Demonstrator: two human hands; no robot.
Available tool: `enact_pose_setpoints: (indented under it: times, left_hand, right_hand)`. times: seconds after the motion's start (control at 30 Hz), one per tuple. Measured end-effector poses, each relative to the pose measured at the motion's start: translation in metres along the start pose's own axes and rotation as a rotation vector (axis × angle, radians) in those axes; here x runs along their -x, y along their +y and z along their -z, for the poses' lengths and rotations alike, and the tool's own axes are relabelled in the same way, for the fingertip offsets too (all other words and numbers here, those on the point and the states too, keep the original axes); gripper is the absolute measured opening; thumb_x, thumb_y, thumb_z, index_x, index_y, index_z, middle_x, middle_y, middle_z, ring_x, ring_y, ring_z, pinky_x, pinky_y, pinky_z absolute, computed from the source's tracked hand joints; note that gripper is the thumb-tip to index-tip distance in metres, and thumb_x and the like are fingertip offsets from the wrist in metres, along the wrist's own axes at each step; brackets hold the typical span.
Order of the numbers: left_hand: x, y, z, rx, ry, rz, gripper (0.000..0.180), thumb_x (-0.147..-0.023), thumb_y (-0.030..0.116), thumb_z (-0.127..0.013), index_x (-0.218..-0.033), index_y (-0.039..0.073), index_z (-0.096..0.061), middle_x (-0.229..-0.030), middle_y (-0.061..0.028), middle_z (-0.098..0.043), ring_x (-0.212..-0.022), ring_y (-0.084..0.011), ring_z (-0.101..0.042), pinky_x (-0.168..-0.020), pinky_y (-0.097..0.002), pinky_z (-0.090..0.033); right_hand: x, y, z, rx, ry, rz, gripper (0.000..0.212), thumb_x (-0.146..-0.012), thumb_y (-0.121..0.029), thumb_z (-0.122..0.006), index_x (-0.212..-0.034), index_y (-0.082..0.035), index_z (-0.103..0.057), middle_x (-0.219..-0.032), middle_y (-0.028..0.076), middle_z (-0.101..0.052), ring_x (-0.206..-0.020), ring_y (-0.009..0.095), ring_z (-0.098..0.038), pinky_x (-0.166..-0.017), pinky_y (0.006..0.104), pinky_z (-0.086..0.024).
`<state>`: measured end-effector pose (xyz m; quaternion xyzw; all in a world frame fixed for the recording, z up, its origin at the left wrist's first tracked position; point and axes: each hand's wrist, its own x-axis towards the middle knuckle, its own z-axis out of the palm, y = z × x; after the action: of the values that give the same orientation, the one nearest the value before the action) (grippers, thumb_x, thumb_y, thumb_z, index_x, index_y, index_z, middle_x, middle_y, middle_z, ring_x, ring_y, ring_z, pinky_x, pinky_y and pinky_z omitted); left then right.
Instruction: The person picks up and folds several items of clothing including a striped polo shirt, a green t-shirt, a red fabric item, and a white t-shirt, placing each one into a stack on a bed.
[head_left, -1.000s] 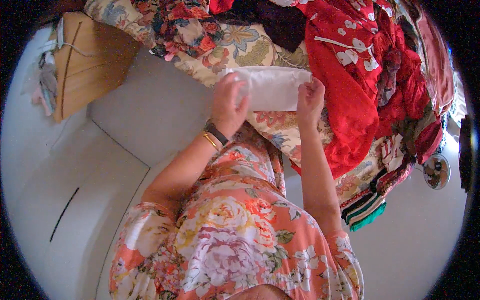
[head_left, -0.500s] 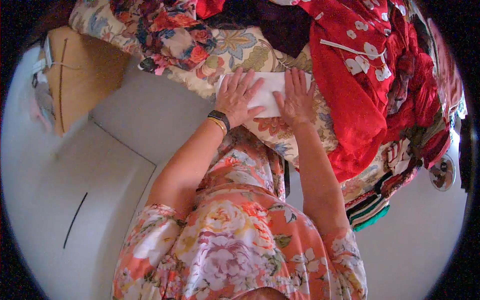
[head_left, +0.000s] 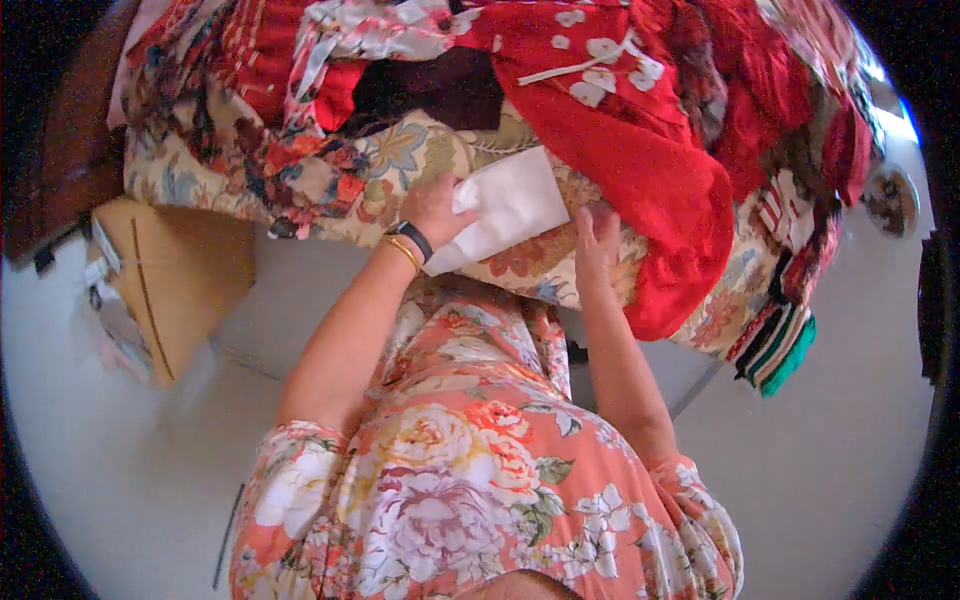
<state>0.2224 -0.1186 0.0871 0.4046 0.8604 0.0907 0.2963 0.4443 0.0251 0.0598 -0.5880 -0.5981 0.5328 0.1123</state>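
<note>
A flat white folded piece, cloth or paper [head_left: 525,200], lies tilted over the floral-patterned cover [head_left: 400,150]. My left hand [head_left: 435,212] is closed on its left part, thumb on top and the fingers' undersides hidden. A dark band and a gold bangle circle that wrist. Just beyond the white piece's right edge is my right hand [head_left: 597,243], thumb and fingers a little apart, with nothing visible in it. A red garment with white flowers [head_left: 680,210] spreads close to the right hand.
Dark cloth [head_left: 430,88] and several garments are heaped along the far side. A brown cardboard piece [head_left: 190,280] stands on the floor at left. Striped folded cloth with a green edge [head_left: 775,350] hangs at the right. A round object [head_left: 890,200] sits farther right.
Both hands lay flat on the white piece; now the left grips it and the right has come off its right side. The white piece has turned, its right end higher. The view has shifted.
</note>
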Motion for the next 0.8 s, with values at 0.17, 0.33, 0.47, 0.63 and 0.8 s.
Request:
enact_pose_setpoints:
  times: [0.17,0.33,0.47,0.63,0.8]
  left_hand:
    - [-0.013,-0.009,-0.017,0.535,-0.533,0.129,0.043,-0.078,0.029,-0.072,-0.109,0.0,-0.062,-0.1,-0.0142,-0.067,-0.09,-0.027,-0.065,-0.08,-0.0377,-0.051]
    - [0.006,0.024,-0.015,1.196,-0.887,0.424,0.045,-0.085,0.015,-0.065,-0.126,0.003,-0.052,-0.113,-0.0092,-0.063,-0.097,-0.0196,-0.063,-0.083,-0.034,-0.053]
    - [0.019,0.038,-0.016,1.176,-0.973,0.423,0.051,-0.086,0.017,-0.065,-0.132,0.005,-0.047,-0.121,-0.0091,-0.06,-0.105,-0.0214,-0.06,-0.089,-0.0372,-0.051]
    - [0.029,0.09,0.011,0.952,-0.911,0.31,0.052,-0.085,0.017,-0.067,-0.132,0.005,-0.047,-0.12,-0.0064,-0.06,-0.106,-0.0189,-0.059,-0.09,-0.0351,-0.049]
    - [0.037,0.167,0.014,0.981,-0.885,0.254,0.049,-0.09,0.023,-0.061,-0.131,0.0,-0.047,-0.124,-0.0097,-0.057,-0.109,-0.0184,-0.058,-0.092,-0.0341,-0.048]
  right_hand:
    - [0.038,0.035,-0.015,-0.84,-0.457,-0.617,0.044,-0.089,-0.033,-0.059,-0.122,-0.005,-0.053,-0.113,0.01,-0.061,-0.089,0.02,-0.062,-0.086,0.0375,-0.049]
    - [0.057,0.031,-0.039,-1.198,-0.618,-0.691,0.047,-0.09,-0.037,-0.057,-0.125,-0.007,-0.05,-0.119,0.011,-0.058,-0.111,0.025,-0.056,-0.098,0.0464,-0.042]
    - [0.061,0.034,-0.029,-1.279,-0.685,-0.772,0.048,-0.084,-0.028,-0.067,-0.124,-0.006,-0.051,-0.115,0.01,-0.062,-0.103,0.026,-0.061,-0.093,0.0429,-0.049]
    - [0.068,0.013,0.014,-1.337,-0.689,-0.527,0.054,-0.083,-0.018,-0.068,-0.131,-0.007,-0.047,-0.123,0.009,-0.059,-0.11,0.024,-0.059,-0.097,0.0426,-0.046]
    - [0.063,0.004,0.101,-1.359,-0.603,-0.391,0.052,-0.083,-0.017,-0.066,-0.131,-0.006,-0.049,-0.126,0.008,-0.057,-0.114,0.022,-0.056,-0.1,0.0392,-0.043]
